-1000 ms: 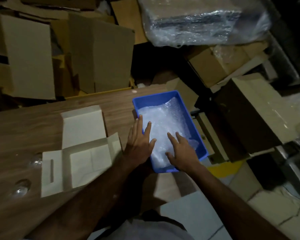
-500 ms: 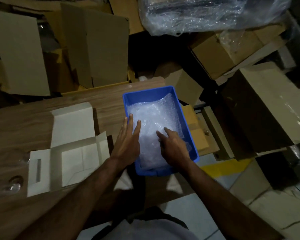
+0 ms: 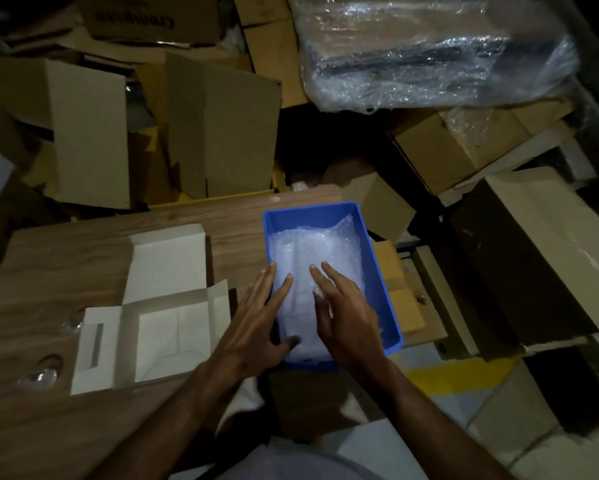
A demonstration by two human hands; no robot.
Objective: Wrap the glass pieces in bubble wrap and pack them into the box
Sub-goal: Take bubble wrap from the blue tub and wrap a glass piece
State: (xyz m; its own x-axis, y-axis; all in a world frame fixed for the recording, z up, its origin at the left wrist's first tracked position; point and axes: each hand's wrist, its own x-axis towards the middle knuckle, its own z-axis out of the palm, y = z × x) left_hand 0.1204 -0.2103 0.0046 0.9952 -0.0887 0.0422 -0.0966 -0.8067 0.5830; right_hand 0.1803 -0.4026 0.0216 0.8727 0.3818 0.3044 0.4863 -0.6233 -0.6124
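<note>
A blue plastic bin (image 3: 377,258) stands at the right end of the wooden table (image 3: 66,265), filled with sheets of bubble wrap (image 3: 311,247). My left hand (image 3: 256,320) lies over the bin's near left wall, fingers spread on the wrap and thumb against the sheet's near edge. My right hand (image 3: 343,313) presses flat on the wrap, fingers apart. A white cardboard box (image 3: 156,327) lies open with its flaps out, left of the bin. Two clear glass pieces (image 3: 43,374) rest on the table left of the box, the farther glass piece (image 3: 71,322) partly behind a flap.
Brown cartons (image 3: 218,133) are piled behind the table. A big bundle in plastic film (image 3: 429,53) lies at the back right. More cartons (image 3: 540,247) crowd the floor to the right, with a yellow floor line (image 3: 464,375) below them.
The view has shifted a little. My right hand went from curled fingers to flat and spread on the bubble wrap. My left hand stays at the bin's left side.
</note>
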